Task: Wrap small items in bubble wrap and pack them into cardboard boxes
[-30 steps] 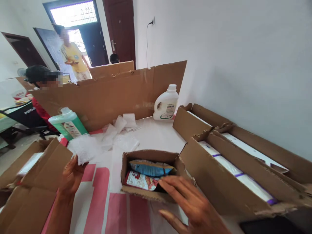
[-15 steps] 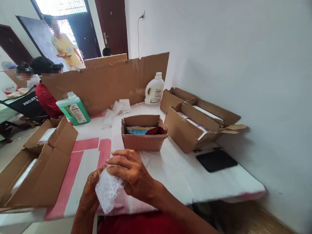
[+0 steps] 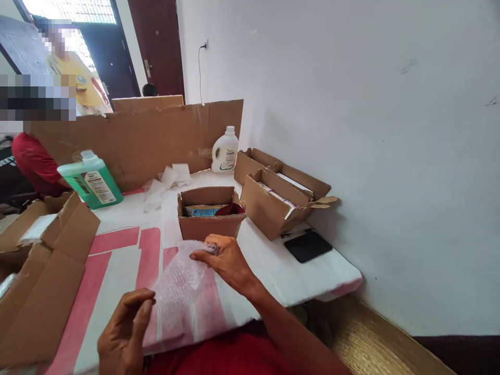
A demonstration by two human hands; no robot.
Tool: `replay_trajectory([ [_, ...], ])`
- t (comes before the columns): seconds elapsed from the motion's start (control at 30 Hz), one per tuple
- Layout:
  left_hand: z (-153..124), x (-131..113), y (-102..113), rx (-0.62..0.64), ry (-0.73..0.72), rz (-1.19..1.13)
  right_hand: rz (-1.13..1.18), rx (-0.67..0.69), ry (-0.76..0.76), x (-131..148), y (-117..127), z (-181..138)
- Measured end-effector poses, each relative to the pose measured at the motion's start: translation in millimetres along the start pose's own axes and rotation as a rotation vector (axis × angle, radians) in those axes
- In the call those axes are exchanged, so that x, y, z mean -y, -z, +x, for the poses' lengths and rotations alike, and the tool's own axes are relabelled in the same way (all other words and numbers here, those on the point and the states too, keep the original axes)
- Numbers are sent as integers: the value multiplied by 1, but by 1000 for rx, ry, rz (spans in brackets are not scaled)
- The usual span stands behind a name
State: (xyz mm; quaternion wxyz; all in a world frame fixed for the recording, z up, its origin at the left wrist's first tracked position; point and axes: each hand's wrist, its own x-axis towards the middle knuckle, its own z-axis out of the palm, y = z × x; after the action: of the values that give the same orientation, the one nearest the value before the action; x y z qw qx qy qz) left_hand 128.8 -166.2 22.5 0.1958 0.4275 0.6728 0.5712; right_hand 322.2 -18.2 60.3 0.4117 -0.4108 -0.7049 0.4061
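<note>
A sheet of clear bubble wrap point(image 3: 177, 291) lies stretched over the near edge of the white and pink table point(image 3: 273, 265). My right hand point(image 3: 224, 260) pinches its far corner, fingers closed on it. My left hand point(image 3: 123, 333) grips the near left corner, fingers curled on the sheet. Just beyond my right hand stands a small open cardboard box point(image 3: 209, 219) with a blue packet and a red one inside.
Two long open cartons point(image 3: 273, 200) sit right of the small box, a black phone point(image 3: 308, 246) in front of them. A white jug point(image 3: 225, 151) and a green bottle point(image 3: 90, 179) stand by a cardboard screen point(image 3: 136, 138). Open cartons point(image 3: 42, 271) lie left. People are behind.
My left hand brought the bubble wrap from the table's left toward me, my right hand left the small box and took hold too, and the bunched sheet is now spread out flat.
</note>
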Motion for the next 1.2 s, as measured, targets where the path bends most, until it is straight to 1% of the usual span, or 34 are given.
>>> replay_trajectory([
  [0.1,-7,-3,-25,94,-105,68,41,-33,-73,-2,-8,-6],
  [0.17,-6,-2,-42,115,-180,114,56,-34,-109,-2,-15,-11],
  [0.27,-2,2,-57,168,-245,155,83,-30,-171,0,-19,-16],
  [0.3,0,4,-58,188,-236,152,87,-27,-192,0,-17,-17],
  [0.37,4,9,-54,213,-155,124,93,19,-243,0,-7,-16],
  [0.47,13,16,-39,187,42,45,161,213,-337,-8,14,-14],
  [0.5,17,18,-33,173,85,25,198,274,-358,-13,20,-15],
  [0.57,28,20,-23,149,103,26,264,338,-366,-26,28,-18],
  [0.67,50,21,-19,130,27,124,282,334,-345,-51,26,-31],
  [0.73,65,25,-25,120,-64,209,263,320,-379,-69,16,-46],
  [0.8,78,32,-36,125,-210,300,256,295,-477,-86,2,-64],
  [0.87,85,41,-51,130,-390,422,262,230,-574,-101,-12,-84],
  [0.93,81,47,-64,101,-532,549,252,129,-608,-111,-20,-103],
  [0.97,74,48,-68,77,-577,596,244,86,-606,-114,-20,-112],
  [1.0,65,48,-71,59,-606,617,236,66,-605,-115,-17,-120],
  [1.03,54,47,-72,56,-623,612,217,73,-607,-113,-12,-127],
  [1.07,42,45,-71,75,-632,593,168,80,-598,-110,-4,-133],
  [1.1,29,44,-69,113,-634,568,78,67,-573,-105,6,-139],
  [1.13,16,42,-67,159,-631,543,-53,21,-524,-98,15,-143],
  [1.2,-5,43,-64,238,-600,511,-351,-132,-361,-83,30,-147],
])
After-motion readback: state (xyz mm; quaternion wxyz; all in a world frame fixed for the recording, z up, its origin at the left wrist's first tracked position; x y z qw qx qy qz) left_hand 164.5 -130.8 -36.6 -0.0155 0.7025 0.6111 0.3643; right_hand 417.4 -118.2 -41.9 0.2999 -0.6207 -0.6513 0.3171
